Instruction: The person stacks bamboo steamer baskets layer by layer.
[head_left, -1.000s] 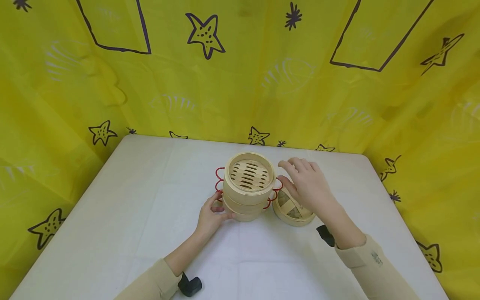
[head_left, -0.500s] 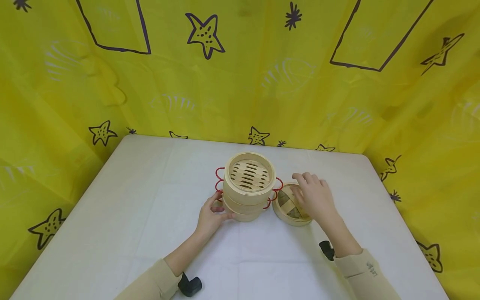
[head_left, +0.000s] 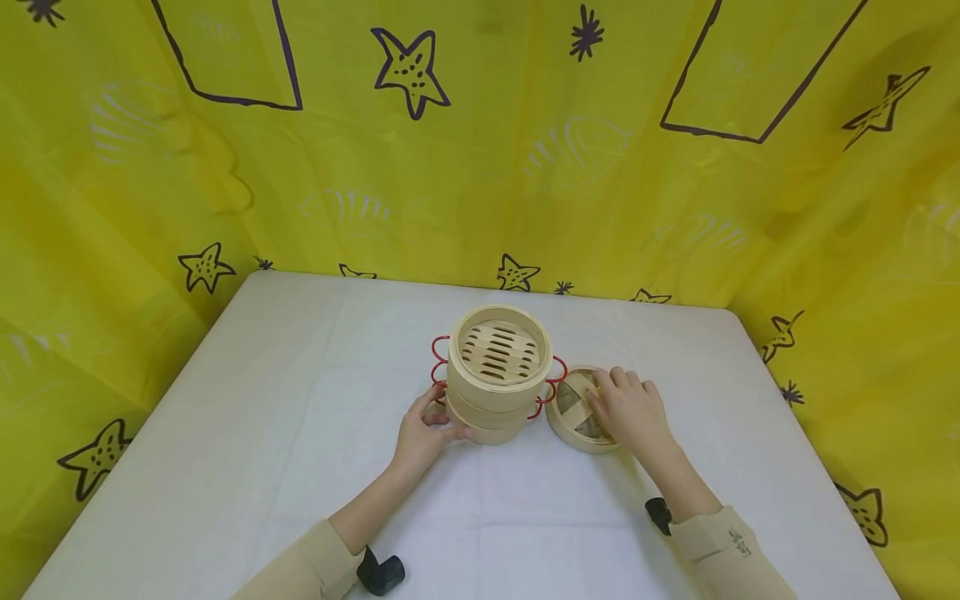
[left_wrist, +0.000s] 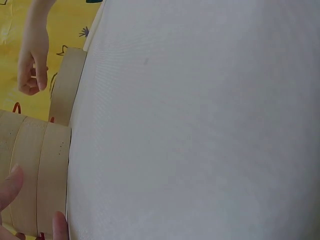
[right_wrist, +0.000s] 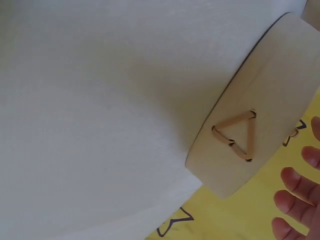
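A bamboo steamer (head_left: 495, 404) of stacked tiers, with red loop handles and a slotted base in the top tier, stands upright on the table. My left hand (head_left: 420, 433) holds its lower left side, thumb toward the front; in the left wrist view, fingertips (left_wrist: 60, 227) lie against the steamer wall (left_wrist: 50, 165). To the right of the stack lies the round woven lid (head_left: 573, 417). Over the lid's right part hovers my right hand (head_left: 633, 412), fingers bent loosely. The right wrist view shows its fingers (right_wrist: 300, 187) apart from the lid's side (right_wrist: 265, 95), near a small loop on top.
A white cloth (head_left: 300, 467) covers the table. Behind and beside it hangs a yellow curtain (head_left: 465, 183) with starfish drawings. Black wrist-worn pieces (head_left: 381, 573) sit at both cuffs.
My right hand has moved from beside the stack's upper right, rightward and down over the lid. The left hand, the steamer and the lid have kept their places.
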